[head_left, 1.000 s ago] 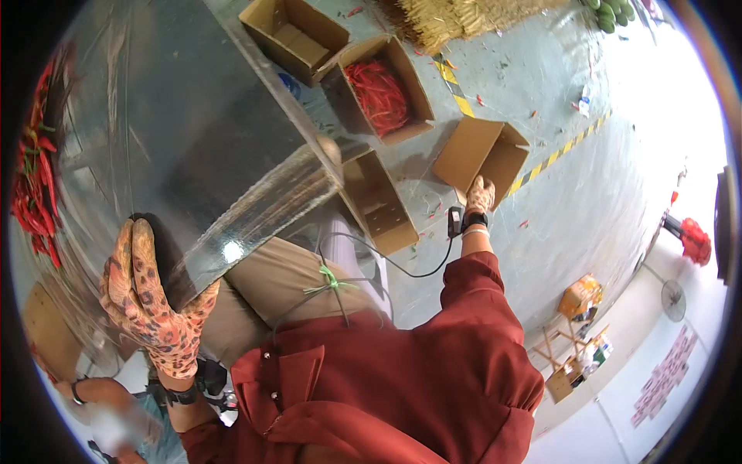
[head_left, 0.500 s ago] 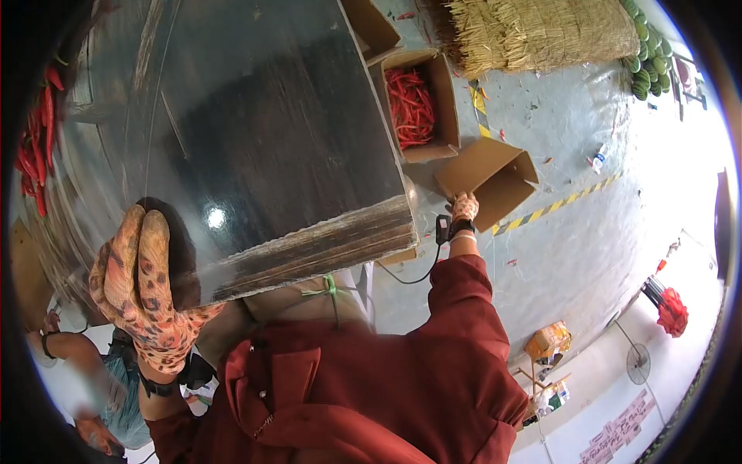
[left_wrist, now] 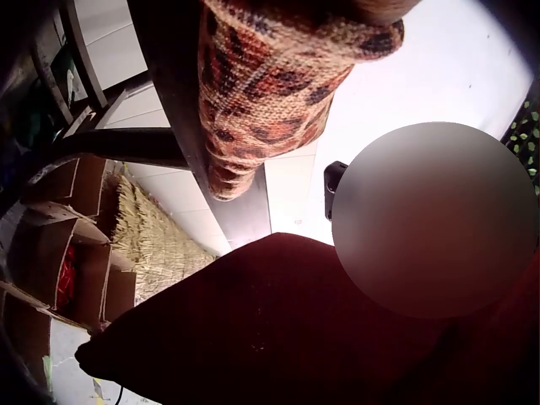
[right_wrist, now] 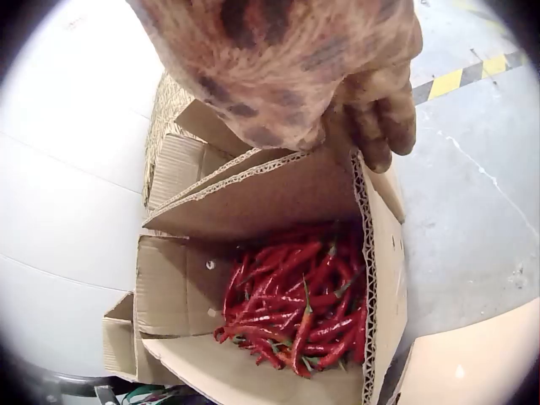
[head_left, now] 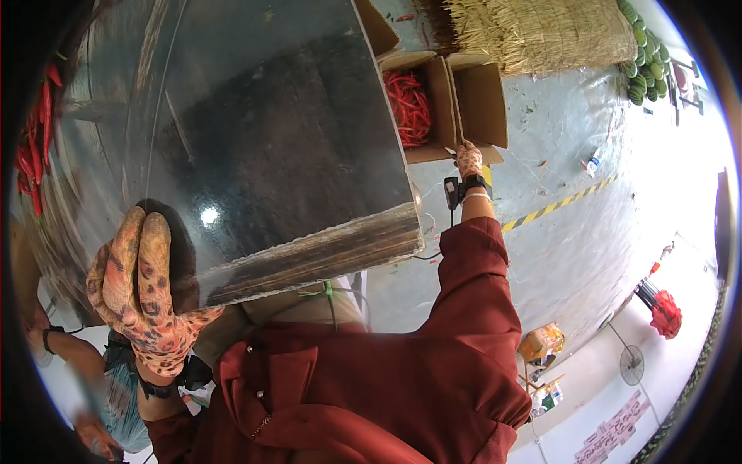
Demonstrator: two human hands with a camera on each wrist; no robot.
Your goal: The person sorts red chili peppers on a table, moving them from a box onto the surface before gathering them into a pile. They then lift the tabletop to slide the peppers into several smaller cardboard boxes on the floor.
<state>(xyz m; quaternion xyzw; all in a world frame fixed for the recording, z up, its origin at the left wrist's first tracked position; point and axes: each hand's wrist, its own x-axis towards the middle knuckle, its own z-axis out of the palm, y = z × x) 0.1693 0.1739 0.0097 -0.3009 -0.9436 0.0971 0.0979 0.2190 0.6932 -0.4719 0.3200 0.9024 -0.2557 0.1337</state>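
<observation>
My gloved left hand [head_left: 151, 301] rests on the dark tabletop [head_left: 286, 147] near its corner, fingers extended over the surface and thumb along the edge. Beyond the table's right side, my gloved right hand [head_left: 468, 160] grips the near edge of a cardboard box [head_left: 483, 104] on the floor. That box stands against another carton [head_left: 439, 97] holding red chili peppers [head_left: 407, 108]. In the right wrist view, the right hand's fingers [right_wrist: 392, 126] curl at the corner where the two boxes meet, and the peppers [right_wrist: 295, 312] fill the bottom of their carton.
More red chilies [head_left: 37, 147] lie at the table's far left. A straw bundle [head_left: 541, 35] and green melons [head_left: 645, 58] are at the back. A plastic bottle [head_left: 593, 164] and striped tape [head_left: 556, 203] are on the floor. Another person's arm [head_left: 77, 359] shows lower left.
My right hand has moved the cardboard box from tilted on the floor to beside the chili carton. The head view has shifted, while the left hand stays on the tabletop.
</observation>
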